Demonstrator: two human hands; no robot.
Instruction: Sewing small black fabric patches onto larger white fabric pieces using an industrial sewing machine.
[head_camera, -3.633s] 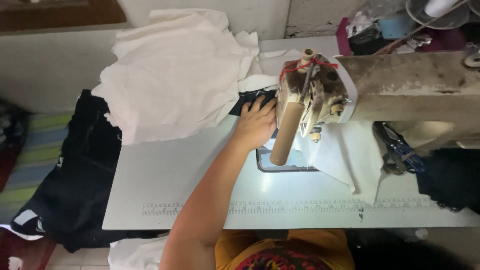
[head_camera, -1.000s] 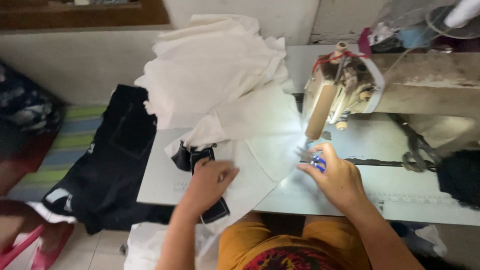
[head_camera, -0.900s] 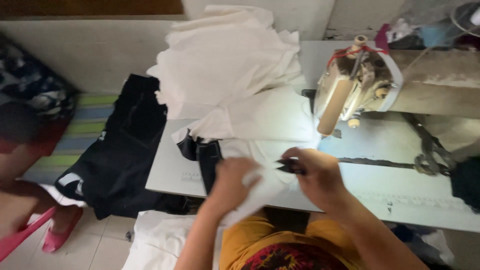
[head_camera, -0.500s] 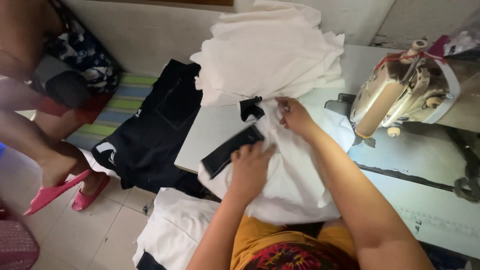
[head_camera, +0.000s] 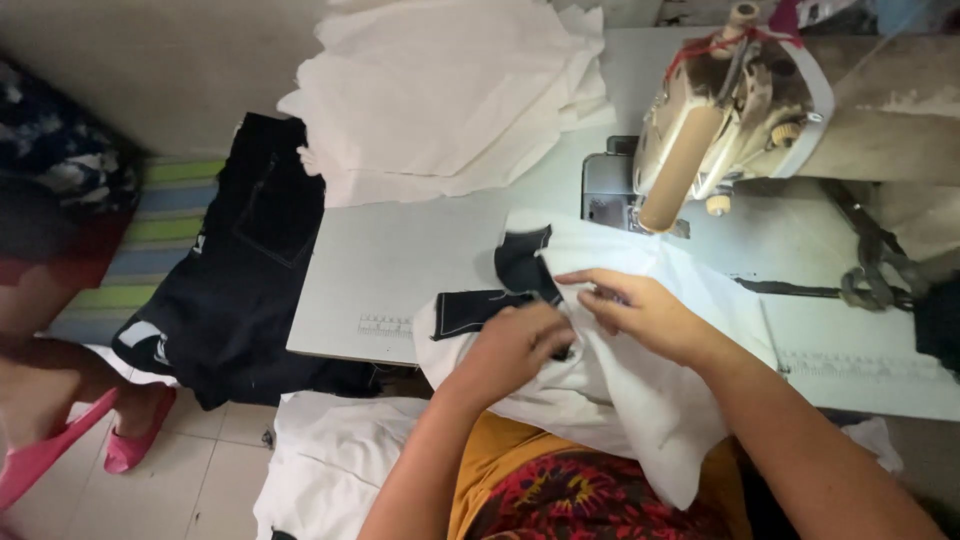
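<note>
Head view. Left hand (head_camera: 515, 345) and right hand (head_camera: 640, 315): both at the near edge of the surface (head_camera: 400, 260), fingers closed in a pinching grip on a white garment (head_camera: 640, 390) that drapes over that edge. Black trim piece (head_camera: 500, 290): stitched to the garment, lying flat just beyond the hands. Sewing machine (head_camera: 720, 110): toward the far right. Pile of white cloth (head_camera: 450, 95): far left corner. Black garment (head_camera: 250, 260): hanging off the left edge.
</note>
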